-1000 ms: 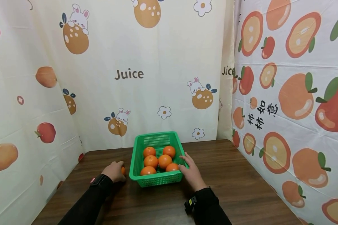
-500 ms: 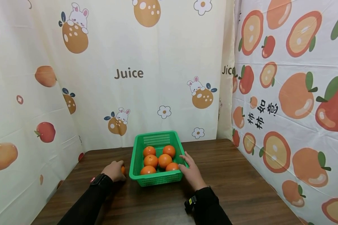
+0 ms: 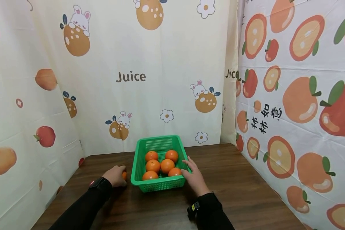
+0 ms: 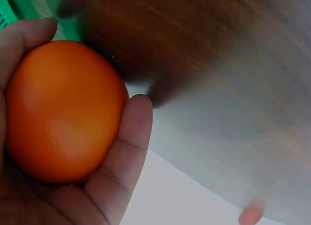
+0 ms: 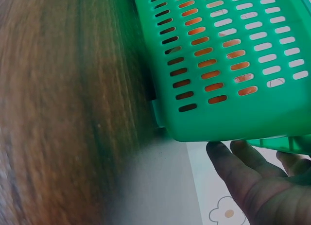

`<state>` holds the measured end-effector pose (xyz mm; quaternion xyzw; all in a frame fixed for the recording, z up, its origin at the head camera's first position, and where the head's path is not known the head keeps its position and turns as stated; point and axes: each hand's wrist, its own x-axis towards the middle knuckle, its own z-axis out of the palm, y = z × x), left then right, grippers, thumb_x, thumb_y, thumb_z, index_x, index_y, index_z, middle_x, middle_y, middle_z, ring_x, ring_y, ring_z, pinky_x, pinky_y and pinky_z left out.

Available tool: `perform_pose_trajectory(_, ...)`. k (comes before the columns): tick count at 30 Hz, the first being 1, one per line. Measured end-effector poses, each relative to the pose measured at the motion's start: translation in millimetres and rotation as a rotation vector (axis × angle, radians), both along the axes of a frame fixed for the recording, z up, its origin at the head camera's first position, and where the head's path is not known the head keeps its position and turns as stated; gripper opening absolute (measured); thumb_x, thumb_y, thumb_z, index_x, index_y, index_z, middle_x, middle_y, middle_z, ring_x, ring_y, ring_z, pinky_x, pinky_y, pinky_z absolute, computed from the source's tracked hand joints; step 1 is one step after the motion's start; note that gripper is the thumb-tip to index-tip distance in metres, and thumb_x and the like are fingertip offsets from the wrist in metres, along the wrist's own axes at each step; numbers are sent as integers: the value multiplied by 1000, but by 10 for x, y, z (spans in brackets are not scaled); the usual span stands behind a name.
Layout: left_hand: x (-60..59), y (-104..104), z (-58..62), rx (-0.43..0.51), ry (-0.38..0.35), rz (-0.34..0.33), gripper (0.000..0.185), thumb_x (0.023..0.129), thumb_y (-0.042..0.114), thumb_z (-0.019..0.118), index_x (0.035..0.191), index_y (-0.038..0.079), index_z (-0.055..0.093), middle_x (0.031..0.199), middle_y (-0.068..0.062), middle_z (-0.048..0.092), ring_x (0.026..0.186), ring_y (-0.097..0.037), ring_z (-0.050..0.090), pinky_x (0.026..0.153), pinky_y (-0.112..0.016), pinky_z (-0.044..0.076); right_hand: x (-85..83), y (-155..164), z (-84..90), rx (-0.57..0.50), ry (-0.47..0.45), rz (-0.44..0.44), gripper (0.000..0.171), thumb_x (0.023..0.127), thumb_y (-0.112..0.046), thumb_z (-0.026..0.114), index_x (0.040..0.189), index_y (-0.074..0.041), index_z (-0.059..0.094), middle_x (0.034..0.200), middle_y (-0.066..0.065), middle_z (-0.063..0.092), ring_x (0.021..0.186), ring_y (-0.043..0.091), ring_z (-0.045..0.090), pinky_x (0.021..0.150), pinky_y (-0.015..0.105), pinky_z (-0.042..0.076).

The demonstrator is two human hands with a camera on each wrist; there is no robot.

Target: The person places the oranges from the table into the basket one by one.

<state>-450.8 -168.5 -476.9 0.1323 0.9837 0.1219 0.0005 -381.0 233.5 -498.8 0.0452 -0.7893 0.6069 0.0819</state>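
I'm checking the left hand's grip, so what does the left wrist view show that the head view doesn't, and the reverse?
Only the left wrist view shows the round orange fruit cradled whole in the left hand, fingers curled round it. Only the head view shows the right hand at the green perforated plastic basket, and the six oranges in the basket. Both show the held fruit, the basket and the dark wooden table.
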Motion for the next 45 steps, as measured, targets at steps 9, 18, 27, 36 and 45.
perform_pose_trajectory(9,-111,4,120,-27,48,-60,49,68,19,86,111,15,65,95,-7,60,76,-23,55,62,-37,45,-15,6,-37,-9,-5,-9,51,101,-28,65,151,-15,59,179,3,23,164,40,21,128,70,22)
perform_pose_trajectory(18,-100,54,465,-42,41,-72,53,76,21,87,123,8,67,97,-8,64,79,-24,57,66,-38,49,-18,5,-45,0,6,2,52,102,-26,64,152,-12,58,179,4,22,164,41,19,128,70,21)
perform_pose_trajectory(27,-220,26,686,-55,67,-70,44,76,22,87,113,12,65,92,-8,62,75,-24,55,63,-35,46,1,-20,-27,17,29,15,51,102,-25,64,151,-11,58,179,6,23,164,41,20,128,69,23)
perform_pose_trajectory(36,-247,25,846,-90,63,-69,43,79,23,87,114,12,66,96,-9,62,77,-25,55,65,-35,46,18,-7,5,24,59,21,49,103,-26,64,149,-12,59,178,9,23,164,42,20,126,70,25)
perform_pose_trajectory(45,-247,109,826,-53,130,-109,45,78,22,86,117,11,67,97,-9,62,74,-23,55,62,-34,45,22,12,-24,11,49,11,46,102,-25,65,147,-14,62,178,8,24,164,42,21,126,70,25)
